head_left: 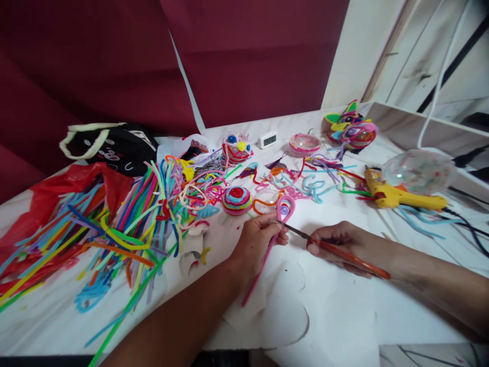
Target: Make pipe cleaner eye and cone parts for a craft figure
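Observation:
My left hand [262,234] is closed in a pinch on a pink pipe cleaner [270,247]. Above the fingers the pipe cleaner bends into a loop around a small purple bead-like piece [284,209], and its darker pink tail hangs below the hand. My right hand [344,244] is wrapped round orange-handled scissors [328,245], seen nearly edge-on. Their metal tips meet the pipe cleaner at the base of the loop, beside my left fingertips. Whether the blades are apart cannot be made out. A striped, coiled half-ball [237,200] lies just beyond my left hand.
Loose pipe cleaners [141,219] and a red plastic bag [80,186] cover the left side. Behind stand a black pouch [114,148], a decorated ball [236,148] and a small digital clock [267,139]. At right lie a yellow glue gun [405,196] with its cord and a clear plastic dome [418,171].

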Motion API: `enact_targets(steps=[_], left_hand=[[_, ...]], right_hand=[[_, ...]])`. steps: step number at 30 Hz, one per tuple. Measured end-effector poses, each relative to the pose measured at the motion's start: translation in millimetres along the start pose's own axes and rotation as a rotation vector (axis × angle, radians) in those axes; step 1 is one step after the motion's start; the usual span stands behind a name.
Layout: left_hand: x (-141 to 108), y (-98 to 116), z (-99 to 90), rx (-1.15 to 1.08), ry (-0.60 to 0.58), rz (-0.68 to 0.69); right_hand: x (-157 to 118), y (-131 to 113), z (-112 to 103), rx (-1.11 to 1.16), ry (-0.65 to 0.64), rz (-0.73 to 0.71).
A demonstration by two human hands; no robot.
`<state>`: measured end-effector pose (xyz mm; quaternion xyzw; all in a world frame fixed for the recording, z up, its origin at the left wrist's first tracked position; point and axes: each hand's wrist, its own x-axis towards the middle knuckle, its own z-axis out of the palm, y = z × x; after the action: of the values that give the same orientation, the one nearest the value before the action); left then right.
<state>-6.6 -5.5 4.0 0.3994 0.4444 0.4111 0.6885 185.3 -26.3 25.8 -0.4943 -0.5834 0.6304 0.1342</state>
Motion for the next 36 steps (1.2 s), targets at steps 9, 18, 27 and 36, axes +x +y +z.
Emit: enact_targets(steps=[9, 18, 27, 36], left_hand=[[2.0, 1.8, -0.7, -0.022, 0.004, -0.003], [0.3, 3.8, 2.0, 0.087, 0.108, -0.063], [2.6, 3.7, -1.0, 0.113, 0.079, -0.078], [2.4, 6.2, 0.3, 0.1, 0.091, -0.09]], right_hand=[[3.6, 7.7, -4.2, 0.1, -0.025, 0.012], [2.2, 10.0, -7.0, 0.161, -0.048, 0.041], [2.7, 9.1, -9.1, 0.176, -0.069, 0.036], [0.9, 6.0, -15.1, 0.171, -0.112, 0.035]])
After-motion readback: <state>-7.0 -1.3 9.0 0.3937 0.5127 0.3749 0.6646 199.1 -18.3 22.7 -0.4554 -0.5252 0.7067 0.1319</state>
